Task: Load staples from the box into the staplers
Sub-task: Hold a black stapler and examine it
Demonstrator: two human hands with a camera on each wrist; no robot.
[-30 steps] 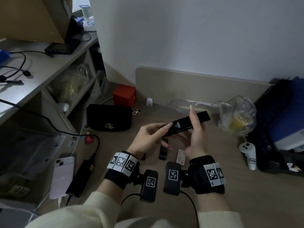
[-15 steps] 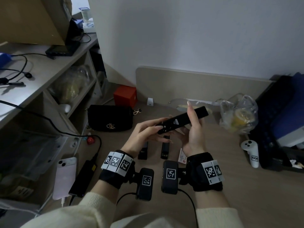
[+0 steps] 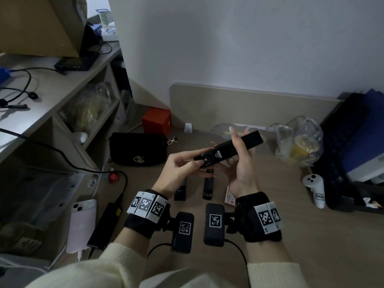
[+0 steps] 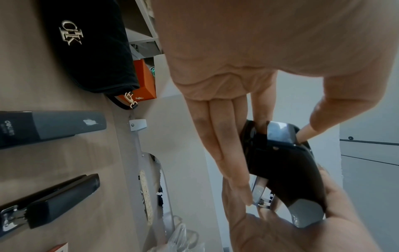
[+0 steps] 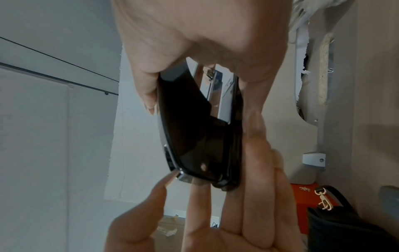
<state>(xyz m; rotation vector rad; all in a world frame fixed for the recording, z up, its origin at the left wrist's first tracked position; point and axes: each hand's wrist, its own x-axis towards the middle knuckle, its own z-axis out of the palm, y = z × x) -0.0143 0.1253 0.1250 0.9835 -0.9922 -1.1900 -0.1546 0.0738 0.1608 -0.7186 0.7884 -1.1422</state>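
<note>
Both hands hold one black stapler [image 3: 228, 148] in the air above the desk, its front end pointing up and right. My right hand [image 3: 242, 163] grips its middle, thumb over the top. My left hand [image 3: 185, 164] pinches the rear end, thumb tip on top and straight fingers underneath. The wrist views show the stapler [image 4: 280, 163] [image 5: 194, 129] closed, with metal showing at its underside. Two more staplers [image 3: 180, 191] [image 3: 208, 189] lie on the desk below the hands. The red-and-white staple box [image 3: 229, 197] lies beside them, partly hidden by my right wrist.
A black handbag [image 3: 138, 149] and a red box [image 3: 156, 121] sit at the back left. A pink phone [image 3: 82, 225] and a black power pack [image 3: 104, 225] lie near left. At right are a plastic bag [image 3: 299, 142] and a white controller [image 3: 315, 190].
My left hand has slid back along the stapler to its rear end, and its thumb now presses on top there. My right hand keeps its grip on the middle.
</note>
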